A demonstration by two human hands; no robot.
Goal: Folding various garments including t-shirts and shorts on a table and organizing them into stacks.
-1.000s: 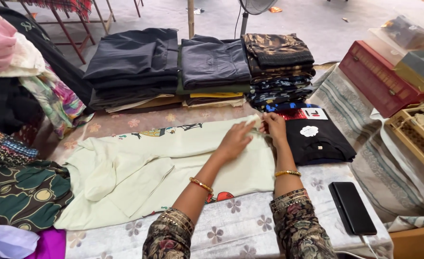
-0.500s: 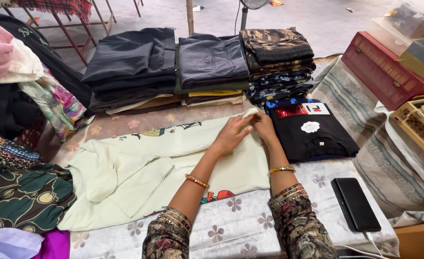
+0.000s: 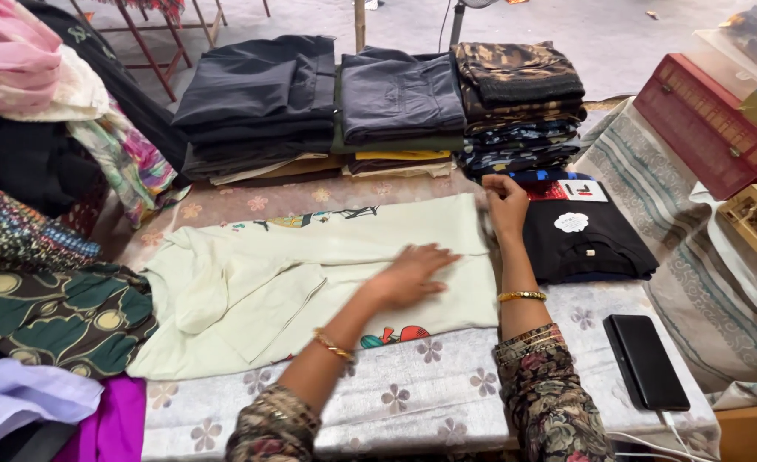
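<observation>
Mid-fold on the cream shirt (image 3: 310,274), spread on the counter (image 3: 396,402) in front of three folded stacks (image 3: 378,103). Left hand (image 3: 408,275) lies flat and open on the shirt, pressing, holding nothing. Right hand (image 3: 505,201) is closed at the shirt's far right corner, probably pinching the edge; view is poor there. Next fold likely needs that corner kept taut. Black shirt (image 3: 584,239) just right, phone (image 3: 645,359) near.

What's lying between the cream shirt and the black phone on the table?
In the head view, only bare floral tablecloth and the person's right forearm lie between the cream shirt and the black phone.
</observation>
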